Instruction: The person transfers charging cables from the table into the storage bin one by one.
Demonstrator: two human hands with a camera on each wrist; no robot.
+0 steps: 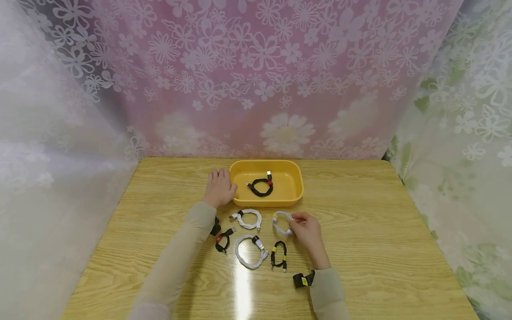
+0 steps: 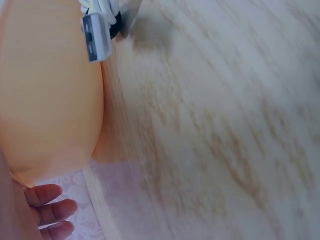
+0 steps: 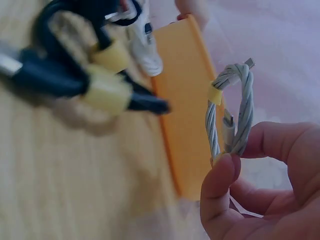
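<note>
A yellow plastic box (image 1: 266,203) stands on the table, with a black charging cable (image 1: 260,194) coiled inside it, tied in red. At the box's left end my left hand (image 1: 218,189) holds the wall, thumb over the rim; in the left wrist view its fingers (image 2: 55,212) show beside the box. My right hand (image 1: 308,231) pinches a white coiled cable (image 3: 245,110) between thumb and fingers, in front of the box. This cable has yellow ties and two metal plugs.
Coiled cables lie before the box: a white one (image 1: 249,226) with a black tie, a larger white one (image 1: 238,255), a small black one (image 1: 228,243) with a red tie, and a black one (image 1: 274,258) with yellow ties. A floral curtain (image 1: 260,80) hangs behind the table.
</note>
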